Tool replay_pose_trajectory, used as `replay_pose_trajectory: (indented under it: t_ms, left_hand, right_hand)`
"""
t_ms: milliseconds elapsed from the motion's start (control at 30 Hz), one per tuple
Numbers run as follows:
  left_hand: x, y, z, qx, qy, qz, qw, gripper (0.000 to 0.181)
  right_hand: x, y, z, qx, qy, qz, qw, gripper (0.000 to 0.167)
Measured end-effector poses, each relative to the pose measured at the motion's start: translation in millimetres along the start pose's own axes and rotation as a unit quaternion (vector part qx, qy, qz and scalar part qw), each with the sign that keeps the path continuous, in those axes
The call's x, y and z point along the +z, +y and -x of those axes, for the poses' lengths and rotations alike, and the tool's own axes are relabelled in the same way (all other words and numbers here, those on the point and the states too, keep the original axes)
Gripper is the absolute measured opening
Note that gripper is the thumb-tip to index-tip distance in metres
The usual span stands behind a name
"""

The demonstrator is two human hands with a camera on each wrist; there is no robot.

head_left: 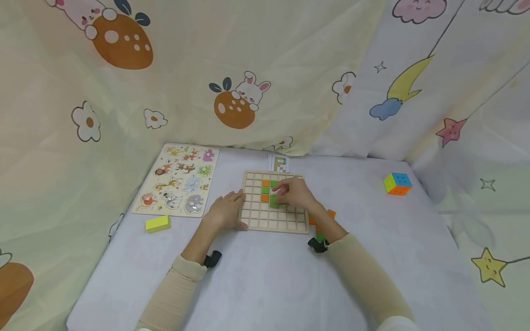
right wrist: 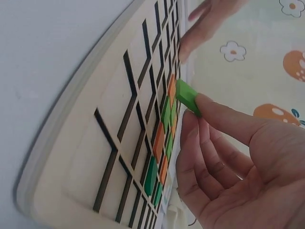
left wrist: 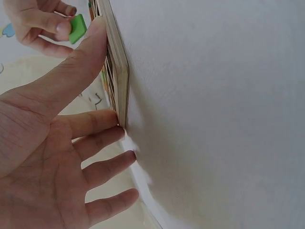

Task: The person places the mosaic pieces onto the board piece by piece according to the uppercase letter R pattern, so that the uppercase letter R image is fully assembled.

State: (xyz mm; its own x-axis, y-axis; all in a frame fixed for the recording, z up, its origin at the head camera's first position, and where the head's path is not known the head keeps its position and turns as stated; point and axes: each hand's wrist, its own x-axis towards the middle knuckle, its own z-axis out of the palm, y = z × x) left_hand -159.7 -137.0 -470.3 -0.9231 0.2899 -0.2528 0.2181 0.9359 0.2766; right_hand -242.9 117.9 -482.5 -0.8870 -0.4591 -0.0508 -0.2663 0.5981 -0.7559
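Think of the wooden board [head_left: 257, 224] as the middle of a clock, seen from the head camera. It lay flat on the white table [head_left: 265, 276], and little lines cut it into squares. The right hand [head_left: 296, 193] was over the board, coming in from four o'clock. Its thumb and fingers pinched a small green tile [right wrist: 186, 95]. That tile was up over the board, close to the other tiles. I could not tell if it touched any of them.

Orange tiles [head_left: 265, 198] and green tiles [head_left: 265, 190] sat in squares near the middle of the board, with some hidden by the right hand. The left hand [head_left: 225, 211] was at nine o'clock. Its fingers were spread out and held nothing tight. They touched the side of the board, and the thumb lay by the corner at eight o'clock.

More loose tiles [head_left: 331, 214], orange and green, lay at four o'clock, partly under the right arm. A small picture card [head_left: 279, 163] was at twelve o'clock. An animal puzzle [head_left: 174, 212] lay at ten o'clock. A yellow block [head_left: 158, 224] was just below nine o'clock. A color cube [head_left: 398, 184] sat far off near three o'clock.
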Motion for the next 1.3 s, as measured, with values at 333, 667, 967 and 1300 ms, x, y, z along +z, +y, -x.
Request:
replay_pose_trajectory:
  t_ms: [333,667,967,1300]
  left_hand:
    - [-0.5,1.7,1.0,0.003,-0.002,-0.001,1.0,0.109]
    - [0.1,2.1,0.7,0.008,-0.009,-0.001,0.9999,0.109]
    - [-2.6,3.2,1.0,0.001,-0.018,-0.004,0.9998,0.11]
    - [-0.4,-0.3,-1.2,-0.008,-0.017,0.0,0.9998,0.111]
  right_hand:
    - [17,-7,-7.1,0.003,-0.019,-0.004,0.9998,0.031]
    - [22,-15,-8.2,0.001,-0.038,0.028,0.9989,0.031]
    - [29,-15,-8.9,-0.02,-0.018,0.054,0.9982,0.032]
    - [17,-17,-1.2,-0.025,-0.002,0.055,0.9982,0.028]
